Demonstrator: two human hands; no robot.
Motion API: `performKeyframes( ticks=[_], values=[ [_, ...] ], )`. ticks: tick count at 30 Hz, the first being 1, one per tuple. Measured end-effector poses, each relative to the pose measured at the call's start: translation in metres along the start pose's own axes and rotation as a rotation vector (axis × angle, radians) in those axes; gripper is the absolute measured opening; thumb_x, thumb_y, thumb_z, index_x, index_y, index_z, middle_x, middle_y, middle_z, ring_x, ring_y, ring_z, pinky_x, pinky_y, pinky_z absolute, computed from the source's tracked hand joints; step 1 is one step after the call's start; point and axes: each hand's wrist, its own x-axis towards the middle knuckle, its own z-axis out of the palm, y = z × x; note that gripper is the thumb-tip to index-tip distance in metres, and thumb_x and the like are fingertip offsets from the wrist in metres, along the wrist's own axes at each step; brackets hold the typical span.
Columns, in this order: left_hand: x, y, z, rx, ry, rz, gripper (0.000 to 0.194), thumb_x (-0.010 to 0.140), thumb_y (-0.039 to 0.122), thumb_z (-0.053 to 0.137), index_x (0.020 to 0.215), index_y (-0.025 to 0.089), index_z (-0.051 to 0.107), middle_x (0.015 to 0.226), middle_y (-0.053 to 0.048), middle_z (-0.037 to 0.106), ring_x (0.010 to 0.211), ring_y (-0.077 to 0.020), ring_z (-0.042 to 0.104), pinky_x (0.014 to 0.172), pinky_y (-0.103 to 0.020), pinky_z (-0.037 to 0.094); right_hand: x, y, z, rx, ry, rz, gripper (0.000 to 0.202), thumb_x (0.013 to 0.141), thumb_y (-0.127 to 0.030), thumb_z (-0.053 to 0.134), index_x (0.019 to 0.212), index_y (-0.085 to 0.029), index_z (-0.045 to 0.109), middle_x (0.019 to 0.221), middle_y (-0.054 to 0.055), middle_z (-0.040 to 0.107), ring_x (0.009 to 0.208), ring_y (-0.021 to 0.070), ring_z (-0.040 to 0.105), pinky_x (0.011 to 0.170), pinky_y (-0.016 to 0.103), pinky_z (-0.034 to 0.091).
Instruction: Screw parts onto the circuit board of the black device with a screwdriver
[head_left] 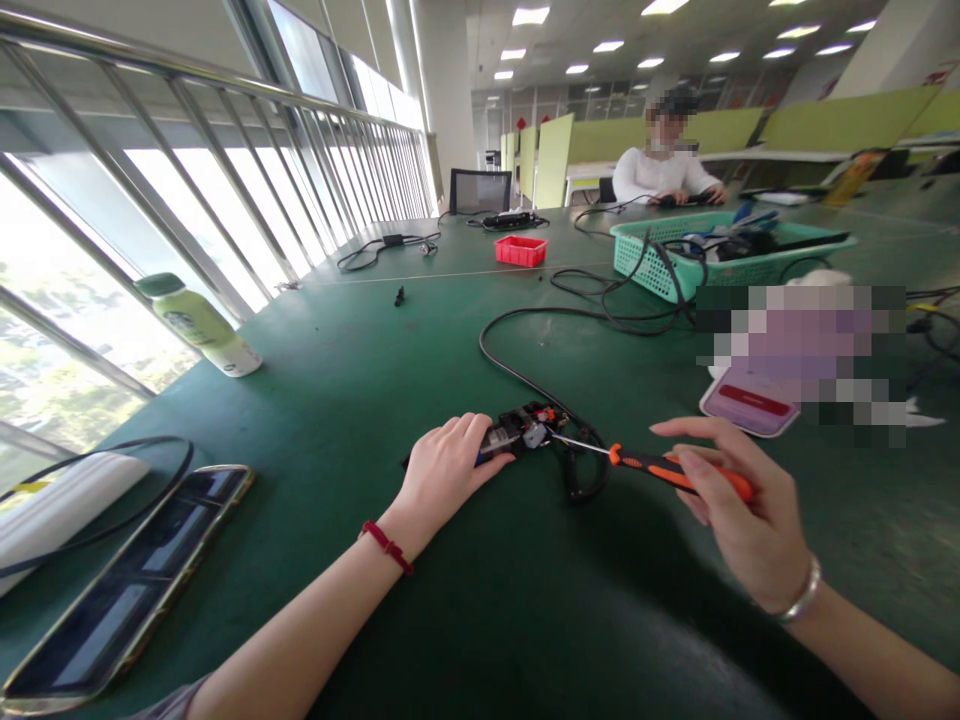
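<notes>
My left hand [448, 462] is wrapped round a dark handheld device [504, 436] with exposed inner parts, pressed low on the green table. From the device a black cable runs away to the right and back. An orange and black screwdriver [652, 466] lies between the fingers and thumb of my right hand [731, 500]. Its thin metal shaft points left, and the tip meets the open part of the device, near a grey round piece and some orange bits. Whether the tip sits in a screw is too small to tell.
A phone [135, 590] and a white object [67, 510] lie at left, near a green bottle [202, 325]. Farther back are a red tray [521, 251], a teal basket [660, 268] and cables. Another phone [750, 402] lies at right. A person [637, 178] sits across the table.
</notes>
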Motion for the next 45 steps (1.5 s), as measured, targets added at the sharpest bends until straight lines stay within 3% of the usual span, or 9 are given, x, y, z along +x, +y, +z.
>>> performKeyframes(
  ticks=[4, 7, 14, 20, 26, 32, 38, 43, 45],
  values=[
    [-0.0002, -0.0004, 0.0013, 0.009, 0.002, -0.002, 0.030, 0.086, 0.044, 0.050, 0.099, 0.017, 0.049, 0.090, -0.004, 0.063, 0.078, -0.0174, 0.060, 0.064, -0.028, 0.045, 0.0024, -0.0009, 0.0014, 0.006, 0.120, -0.139, 0.034, 0.078, -0.017, 0.058, 0.110, -0.024, 0.050, 0.074, -0.001, 0.052, 0.056, 0.0124, 0.053, 0.050, 0.027, 0.044],
    [0.0000, -0.0008, 0.0020, 0.008, 0.005, 0.001, 0.030, 0.086, 0.044, 0.051, 0.099, 0.017, 0.049, 0.091, -0.004, 0.063, 0.078, -0.0181, 0.060, 0.064, -0.028, 0.045, 0.0027, 0.0012, 0.0015, 0.005, 0.182, -0.162, 0.039, 0.074, -0.014, 0.060, 0.111, -0.025, 0.050, 0.093, 0.003, 0.053, 0.070, 0.0161, 0.059, 0.058, 0.032, 0.049],
    [0.0001, -0.0010, 0.0021, 0.009, 0.000, 0.004, 0.031, 0.086, 0.044, 0.051, 0.099, 0.017, 0.049, 0.091, -0.004, 0.063, 0.078, -0.0176, 0.060, 0.063, -0.027, 0.044, 0.0018, -0.0006, 0.0026, -0.123, 0.139, -0.116, 0.015, 0.080, -0.019, 0.058, 0.094, -0.022, 0.057, 0.072, -0.002, 0.054, 0.051, 0.0105, 0.053, 0.050, 0.027, 0.045],
    [0.0003, -0.0009, 0.0017, 0.011, 0.006, 0.013, 0.031, 0.086, 0.044, 0.051, 0.099, 0.016, 0.049, 0.091, -0.004, 0.062, 0.078, -0.0182, 0.060, 0.063, -0.028, 0.045, 0.0028, -0.0015, 0.0047, -0.029, 0.211, -0.198, 0.036, 0.075, -0.015, 0.061, 0.108, -0.024, 0.052, 0.096, 0.002, 0.051, 0.074, 0.0153, 0.060, 0.068, 0.032, 0.051],
    [0.0006, -0.0003, 0.0012, 0.014, 0.004, 0.012, 0.031, 0.086, 0.044, 0.051, 0.099, 0.016, 0.049, 0.091, -0.004, 0.062, 0.078, -0.0177, 0.060, 0.064, -0.028, 0.045, 0.0014, -0.0036, 0.0018, -0.158, 0.146, -0.163, 0.017, 0.079, -0.017, 0.059, 0.094, -0.022, 0.057, 0.075, -0.001, 0.057, 0.056, 0.0112, 0.056, 0.053, 0.026, 0.048],
    [0.0013, 0.0002, 0.0001, 0.031, -0.005, 0.004, 0.030, 0.086, 0.044, 0.051, 0.098, 0.017, 0.050, 0.091, -0.004, 0.063, 0.078, -0.0176, 0.060, 0.064, -0.028, 0.045, 0.0041, -0.0030, 0.0025, -0.161, 0.252, -0.294, 0.031, 0.073, -0.014, 0.062, 0.102, -0.023, 0.056, 0.088, 0.002, 0.054, 0.076, 0.0155, 0.058, 0.067, 0.029, 0.052],
    [0.0011, -0.0004, 0.0009, 0.027, 0.003, 0.008, 0.031, 0.085, 0.044, 0.052, 0.099, 0.017, 0.049, 0.092, -0.004, 0.063, 0.078, -0.0171, 0.060, 0.063, -0.027, 0.045, 0.0021, -0.0027, 0.0020, -0.172, 0.133, -0.189, 0.014, 0.078, -0.018, 0.059, 0.092, -0.022, 0.058, 0.074, -0.001, 0.059, 0.056, 0.0121, 0.058, 0.050, 0.025, 0.049],
    [0.0012, -0.0003, 0.0013, 0.029, 0.008, 0.010, 0.031, 0.085, 0.044, 0.052, 0.098, 0.016, 0.050, 0.090, -0.003, 0.063, 0.077, -0.0172, 0.060, 0.063, -0.027, 0.045, 0.0029, -0.0018, 0.0030, -0.148, 0.232, -0.294, 0.030, 0.074, -0.013, 0.062, 0.102, -0.023, 0.056, 0.091, 0.002, 0.055, 0.076, 0.0148, 0.058, 0.068, 0.029, 0.050],
    [0.0014, -0.0004, 0.0013, 0.027, 0.008, 0.012, 0.031, 0.086, 0.045, 0.051, 0.099, 0.016, 0.050, 0.091, -0.003, 0.063, 0.078, -0.0175, 0.061, 0.063, -0.028, 0.045, 0.0027, -0.0007, 0.0029, -0.142, 0.220, -0.282, 0.029, 0.074, -0.013, 0.062, 0.101, -0.023, 0.056, 0.091, 0.002, 0.055, 0.077, 0.0150, 0.058, 0.069, 0.029, 0.050]
  ],
)
